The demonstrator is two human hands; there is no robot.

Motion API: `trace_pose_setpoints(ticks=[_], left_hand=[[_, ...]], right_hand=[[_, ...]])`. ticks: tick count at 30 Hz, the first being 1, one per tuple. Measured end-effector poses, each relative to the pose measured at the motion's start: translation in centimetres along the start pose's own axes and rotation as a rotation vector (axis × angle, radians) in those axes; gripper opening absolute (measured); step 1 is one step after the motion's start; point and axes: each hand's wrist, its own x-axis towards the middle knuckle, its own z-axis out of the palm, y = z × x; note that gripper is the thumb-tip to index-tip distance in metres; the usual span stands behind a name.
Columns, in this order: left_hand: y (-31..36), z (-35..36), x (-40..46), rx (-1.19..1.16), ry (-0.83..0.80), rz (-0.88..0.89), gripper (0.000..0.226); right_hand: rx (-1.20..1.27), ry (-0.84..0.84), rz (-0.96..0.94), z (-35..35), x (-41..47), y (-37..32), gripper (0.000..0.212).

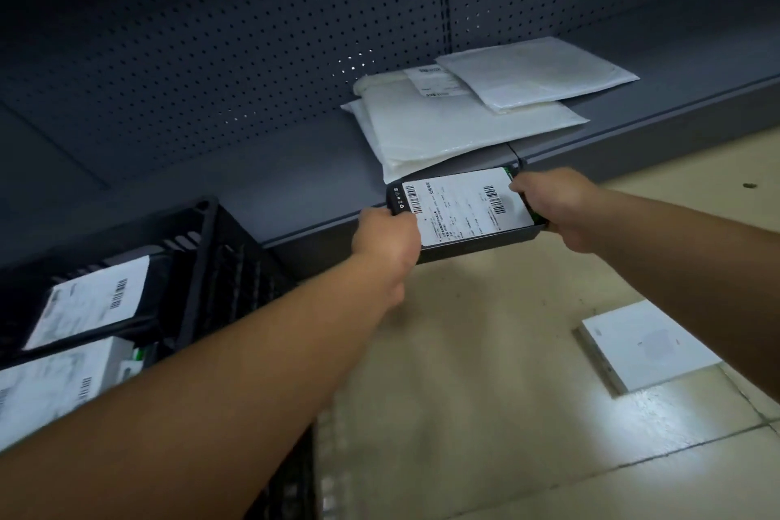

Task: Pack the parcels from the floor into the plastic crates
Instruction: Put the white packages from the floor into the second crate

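Observation:
A flat black parcel (460,211) with a white barcode label is held in the air above the floor, in front of the shelf edge. My left hand (386,239) grips its left end and my right hand (557,209) grips its right end. A black plastic crate (211,249) stands at the lower left and holds a black labelled parcel (90,300) and a white labelled box (55,384). A white flat box (650,344) lies on the floor at the right.
A low grey shelf (633,118) with a perforated back panel (211,55) runs across the view. Three white padded mailers (464,122) are stacked on it. Beige floor tiles (485,393) spread between crate and white box.

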Motion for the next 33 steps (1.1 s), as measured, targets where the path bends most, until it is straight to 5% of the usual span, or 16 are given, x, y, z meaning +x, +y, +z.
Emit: trace_pose_setpoints(ticks=[4, 7, 17, 20, 33], left_hand=[[1.3, -3.8, -1.5, -0.056, 0.094, 0.104, 0.008], [2.0, -6.6, -1.9, -0.108, 0.093, 0.164, 0.010], [3.0, -17.4, -3.7, -0.199, 0.115, 0.249, 0.020], [2.9, -21.3, -4.9, -0.187, 0.119, 0.283, 0.032], [0.9, -34.2, -8.6, -0.161, 0.186, 0.286, 0.016]], right_hand=[[0.042, 0.019, -0.023, 1.9, -1.1, -1.8, 0.038], [0.046, 0.086, -0.140, 3.2, -3.7, -3.6, 0.021], [0.197, 0.108, -0.333, 9.8, -11.5, -7.4, 0.014], [0.183, 0.044, -0.383, 11.4, -13.2, -8.2, 0.022], [0.271, -0.310, -0.425, 18.2, -20.9, -8.9, 0.024]])
